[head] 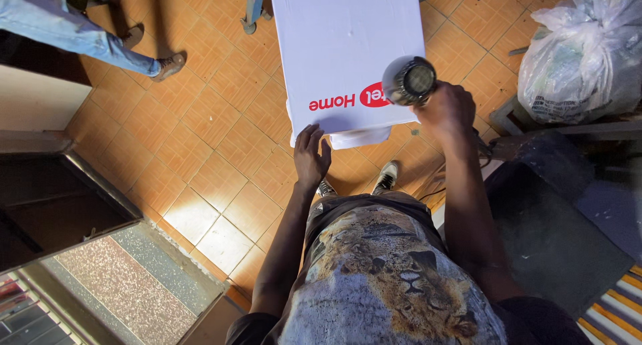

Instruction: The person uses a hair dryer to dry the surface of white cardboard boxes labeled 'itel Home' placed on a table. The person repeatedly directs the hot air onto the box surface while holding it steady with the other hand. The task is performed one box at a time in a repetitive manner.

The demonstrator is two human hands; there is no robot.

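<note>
A tall white appliance (341,44) with a red logo near its front edge stands on the orange tiled floor in front of me. My left hand (311,156) rests flat against its near edge, fingers apart. My right hand (447,109) grips a black and silver hand-held blower or heat gun (408,81), its round end over the appliance's near right corner. A cable runs down from under that hand. My shoes (386,176) show below the appliance.
Another person's leg in jeans (80,37) and shoe stand at the upper left. A full clear plastic bag (585,51) sits at the upper right on dark clutter. A speckled stone step (120,285) and a dark doorway lie at left. A dark mat (555,238) lies at right.
</note>
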